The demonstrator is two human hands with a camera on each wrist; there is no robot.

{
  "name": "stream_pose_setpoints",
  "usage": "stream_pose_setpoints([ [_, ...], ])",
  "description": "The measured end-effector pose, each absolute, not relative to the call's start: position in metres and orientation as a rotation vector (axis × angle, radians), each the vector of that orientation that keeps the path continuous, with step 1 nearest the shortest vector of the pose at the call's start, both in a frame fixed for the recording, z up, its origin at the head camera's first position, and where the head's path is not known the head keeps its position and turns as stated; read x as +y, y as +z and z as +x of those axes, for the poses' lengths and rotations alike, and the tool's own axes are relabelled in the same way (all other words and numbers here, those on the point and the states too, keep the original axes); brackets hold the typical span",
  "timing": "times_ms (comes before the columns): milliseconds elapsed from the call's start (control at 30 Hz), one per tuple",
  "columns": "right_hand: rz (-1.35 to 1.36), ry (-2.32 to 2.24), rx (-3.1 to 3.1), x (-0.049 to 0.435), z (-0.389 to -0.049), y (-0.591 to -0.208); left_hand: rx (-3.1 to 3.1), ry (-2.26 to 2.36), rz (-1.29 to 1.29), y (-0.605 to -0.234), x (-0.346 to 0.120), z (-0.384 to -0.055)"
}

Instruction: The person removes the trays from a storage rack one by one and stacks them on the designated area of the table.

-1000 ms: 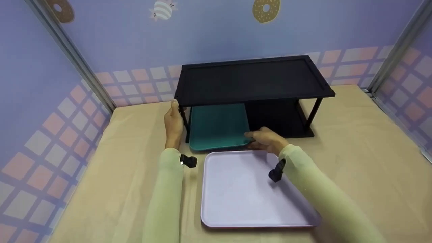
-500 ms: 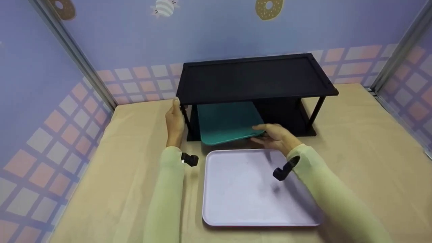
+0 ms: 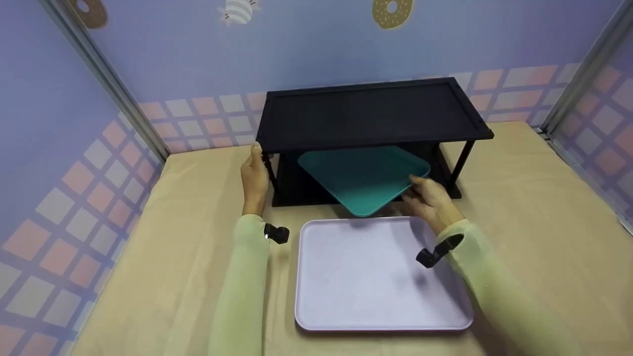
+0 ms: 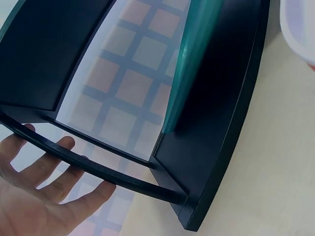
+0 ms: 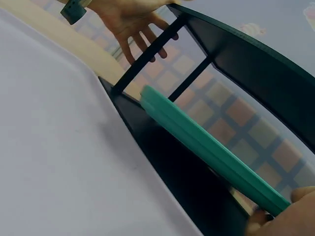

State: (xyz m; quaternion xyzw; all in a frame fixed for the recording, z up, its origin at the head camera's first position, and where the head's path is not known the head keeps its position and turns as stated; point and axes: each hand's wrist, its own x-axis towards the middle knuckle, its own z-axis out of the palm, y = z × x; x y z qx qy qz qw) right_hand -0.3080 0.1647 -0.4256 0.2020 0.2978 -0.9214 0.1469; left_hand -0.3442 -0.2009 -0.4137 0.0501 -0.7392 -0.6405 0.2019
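In the head view, my right hand (image 3: 431, 201) pinches the right edge of a teal tray (image 3: 366, 180), thumb on top and fingers below. The tray is turned cornerwise between the two levels of a black two-tier rack (image 3: 376, 116), one corner jutting out in front; the upper shelf hides its back part. My left hand (image 3: 254, 180) is at the rack's front left post (image 4: 98, 166). In the left wrist view its spread, fairly straight fingers (image 4: 49, 167) lie against that post. From the right wrist view, the tray (image 5: 211, 147) stands raised above the lower shelf (image 5: 167, 152).
A lilac tray (image 3: 376, 277) lies on the beige cloth (image 3: 188, 277) just in front of the rack. Behind stands a patterned wall (image 3: 326, 49), with side panels left and right. Metal corner posts (image 3: 106, 84) border the space.
My right hand has moved right and turned the teal tray from lying square at the rack's left to a raised, cornerwise position nearer the middle. The left hand stays at the post.
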Motion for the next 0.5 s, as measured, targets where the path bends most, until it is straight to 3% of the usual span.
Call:
stream_pose_setpoints([
  [500,0.382,-2.686,1.048,0.1603,-0.3034,-0.4347,-2.056,-1.820,0.152,-0.4122,-0.2059,-0.3427],
])
